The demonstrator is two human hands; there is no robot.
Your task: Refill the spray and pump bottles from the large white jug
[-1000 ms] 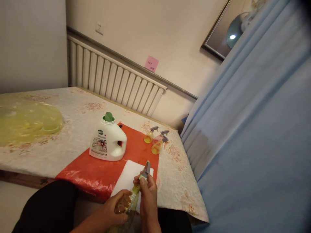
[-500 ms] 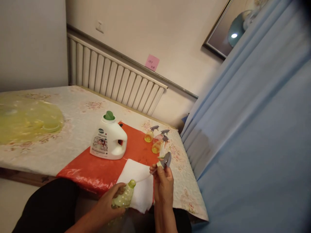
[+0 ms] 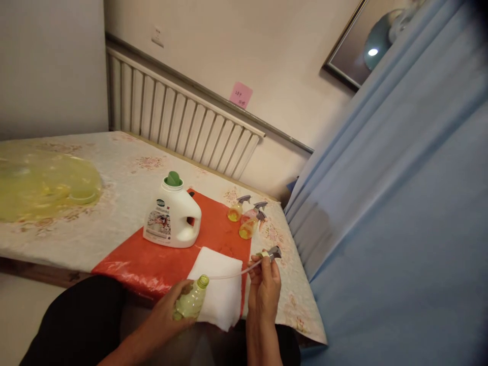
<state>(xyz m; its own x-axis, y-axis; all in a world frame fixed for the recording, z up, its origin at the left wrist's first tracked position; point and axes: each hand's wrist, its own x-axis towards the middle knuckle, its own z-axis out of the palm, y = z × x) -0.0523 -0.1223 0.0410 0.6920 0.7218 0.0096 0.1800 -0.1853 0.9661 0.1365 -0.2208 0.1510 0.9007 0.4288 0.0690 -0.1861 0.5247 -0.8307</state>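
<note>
My left hand is closed round a small clear yellow-green bottle, tilted with its uncapped neck up to the right. In my right hand is a grey spray trigger head, held by its pale collar. A thin dip tube runs from the head leftward, its tip close to the bottle's mouth; whether it touches the rim I cannot tell. Under both hands lies a folded white cloth on a red plastic sheet.
A white detergent jug with a green piece in its mouth stands on the red sheet. Several small spray bottles are grouped at its right edge. A yellow transparent bag lies left on the flowered tablecloth. A blue curtain hangs right.
My right hand has moved slightly right and tipped the spray head over to point right, so more of the tube shows. My left hand still holds the bottle, a little further left.
</note>
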